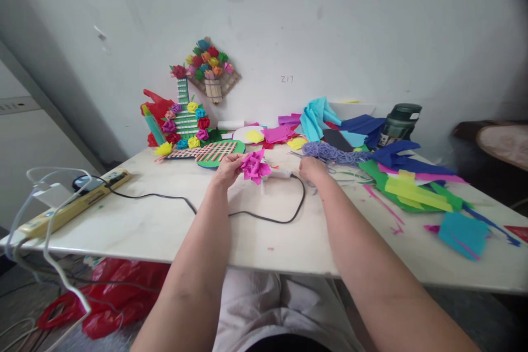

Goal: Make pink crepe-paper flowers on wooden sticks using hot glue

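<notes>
A bright pink paper flower [256, 166] is pinched in my left hand [230, 169], above the middle of the table. Just right of the flower lies a white hot glue gun [282, 174], its body partly covered by the petals. My right hand [314, 169] is closed low over the table, beside a bundle of blue-purple yarn [336, 153]. Thin grey blades, like those of scissors [296, 154], show just beyond its fingers. What those fingers grip is hidden from me.
A guitar-shaped craft [214, 153] and a flower-trimmed stick model [186, 121] stand back left. Coloured paper [412, 190] and a dark bottle [399, 124] occupy the right. A black cord [264, 219] crosses from the power strip [74, 203].
</notes>
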Motion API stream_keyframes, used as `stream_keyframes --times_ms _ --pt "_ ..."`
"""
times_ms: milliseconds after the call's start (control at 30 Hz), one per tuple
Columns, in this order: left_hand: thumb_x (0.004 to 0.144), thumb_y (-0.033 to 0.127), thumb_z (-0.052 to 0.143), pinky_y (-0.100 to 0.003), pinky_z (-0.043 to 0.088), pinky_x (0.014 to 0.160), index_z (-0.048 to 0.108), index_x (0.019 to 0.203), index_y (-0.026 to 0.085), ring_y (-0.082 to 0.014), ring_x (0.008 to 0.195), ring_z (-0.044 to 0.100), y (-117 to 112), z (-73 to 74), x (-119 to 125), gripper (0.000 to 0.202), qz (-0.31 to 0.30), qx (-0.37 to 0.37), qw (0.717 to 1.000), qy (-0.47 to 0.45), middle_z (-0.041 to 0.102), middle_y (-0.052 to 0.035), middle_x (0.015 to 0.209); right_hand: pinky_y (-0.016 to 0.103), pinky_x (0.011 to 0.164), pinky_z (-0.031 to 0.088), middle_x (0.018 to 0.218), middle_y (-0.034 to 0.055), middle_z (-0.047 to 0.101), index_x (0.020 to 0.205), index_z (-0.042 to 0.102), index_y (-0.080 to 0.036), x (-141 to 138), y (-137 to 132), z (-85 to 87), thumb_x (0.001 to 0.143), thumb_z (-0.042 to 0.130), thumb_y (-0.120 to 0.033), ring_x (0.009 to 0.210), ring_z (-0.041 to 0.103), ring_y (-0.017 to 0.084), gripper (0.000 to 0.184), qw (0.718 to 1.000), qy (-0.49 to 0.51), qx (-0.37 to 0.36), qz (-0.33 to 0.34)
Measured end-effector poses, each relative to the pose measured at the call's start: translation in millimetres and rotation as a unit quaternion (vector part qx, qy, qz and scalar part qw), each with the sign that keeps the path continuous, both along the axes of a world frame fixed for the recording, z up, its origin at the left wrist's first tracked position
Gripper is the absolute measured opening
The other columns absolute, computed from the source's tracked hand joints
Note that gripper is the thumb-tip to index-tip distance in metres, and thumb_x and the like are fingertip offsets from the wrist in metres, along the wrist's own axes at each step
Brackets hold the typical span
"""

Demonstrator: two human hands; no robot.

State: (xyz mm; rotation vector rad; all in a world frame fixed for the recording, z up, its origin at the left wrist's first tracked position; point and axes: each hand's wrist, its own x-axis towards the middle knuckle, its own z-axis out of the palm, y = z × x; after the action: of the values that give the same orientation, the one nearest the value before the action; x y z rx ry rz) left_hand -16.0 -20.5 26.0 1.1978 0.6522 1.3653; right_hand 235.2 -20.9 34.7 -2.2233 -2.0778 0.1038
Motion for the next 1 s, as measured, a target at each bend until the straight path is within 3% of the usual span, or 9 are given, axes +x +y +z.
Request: stream_keyframes --times_ms 167,367,567,767,1000 --pt "0.048 0.032 0.084 -0.018 0.033 0.040 0.062 0.058 0.010 -0.0050 0.041 0.043 0.1 -1.4 -0.7 0.032 -0.001 -0.006 1.000 0.009 0.052 0.0014 0.048 0.034 0.080 0.047 0.109 0.0154 0.067 0.107 0.068 -0.017 5.5 3.6 -2.7 0.078 0.053 -0.018 0.101 0.063 0.027 0.033 0.999 0.021 0.027 0.000" --pt "0.052 0.030 0.083 -0.018 0.035 0.042 0.059 0.056 0.011 -0.0051 0.041 0.044 0.3 -1.5 -0.9 0.031 0.008 -0.015 1.000 0.024 0.051 0.0023 0.047 0.032 0.075 0.045 0.106 0.0087 0.070 0.110 0.068 -0.026 12.0 2.7 6.3 0.088 0.043 -0.037 0.094 0.063 0.023 0.035 0.979 0.108 0.171 0.035" --pt "0.051 0.034 0.083 -0.018 0.035 0.042 0.061 0.058 0.011 -0.0056 0.041 0.046 4.9 -6.4 -3.0 0.033 -0.003 -0.007 0.999 0.043 0.054 0.0017 0.048 0.025 0.064 0.039 0.076 0.0016 0.072 0.100 0.069 -0.023 4.2 -2.7 19.1 0.086 0.048 -0.040 0.072 0.062 0.016 0.031 0.941 0.180 0.260 0.125" --pt "0.051 0.035 0.083 -0.019 0.035 0.043 0.061 0.058 0.011 -0.0060 0.042 0.046 5.4 -7.5 -3.0 0.034 -0.001 -0.009 0.999 0.053 0.055 0.0008 0.049 0.022 0.059 0.035 0.069 0.0014 0.070 0.072 0.072 -0.019 -1.0 -9.0 23.8 0.079 0.057 -0.038 0.066 0.059 0.013 0.025 0.917 0.216 0.258 0.213" --pt "0.049 0.031 0.084 -0.020 0.036 0.044 0.063 0.059 0.010 -0.0069 0.043 0.048 3.5 -6.7 -1.1 0.031 0.006 -0.017 0.998 0.053 0.058 -0.0008 0.050 0.022 0.056 0.033 0.065 0.0011 0.067 0.069 0.072 -0.019 -4.9 -11.6 25.1 0.079 0.057 -0.040 0.062 0.056 0.012 0.028 0.910 0.205 0.269 0.240"
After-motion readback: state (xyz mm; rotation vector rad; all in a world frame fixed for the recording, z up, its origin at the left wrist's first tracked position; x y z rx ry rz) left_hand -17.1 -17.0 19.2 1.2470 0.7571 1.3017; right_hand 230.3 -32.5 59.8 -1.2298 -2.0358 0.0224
